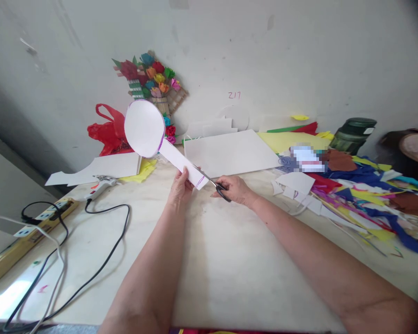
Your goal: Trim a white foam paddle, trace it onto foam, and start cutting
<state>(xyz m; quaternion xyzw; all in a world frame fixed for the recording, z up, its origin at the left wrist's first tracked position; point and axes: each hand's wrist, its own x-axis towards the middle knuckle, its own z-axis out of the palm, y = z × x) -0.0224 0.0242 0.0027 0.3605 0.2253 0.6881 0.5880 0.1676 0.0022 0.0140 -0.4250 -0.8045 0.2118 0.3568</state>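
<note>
My left hand (pixel 181 186) grips a white cardboard cutout (pixel 144 127), a round disc with a long straight handle, by the lower part of that handle. Purple marker lines run along the disc's edge and across the handle near its end. In my right hand (pixel 234 189) is a pair of black-handled scissors (pixel 221 190), fingers wrapped around the grips. The blades lie against the handle's right edge, close to the purple line at its end. Both hands are raised over the pale tabletop (pixel 230 260).
White boards (pixel 230 155) lie behind my hands. Colourful paper scraps (pixel 365 199) and a dark green bottle (pixel 353 134) are to the right. Left are a glue gun (pixel 102 185), a power strip (pixel 45 218), cords and a red bag (pixel 107 132). Paper flowers (pixel 156 76) stand by the wall.
</note>
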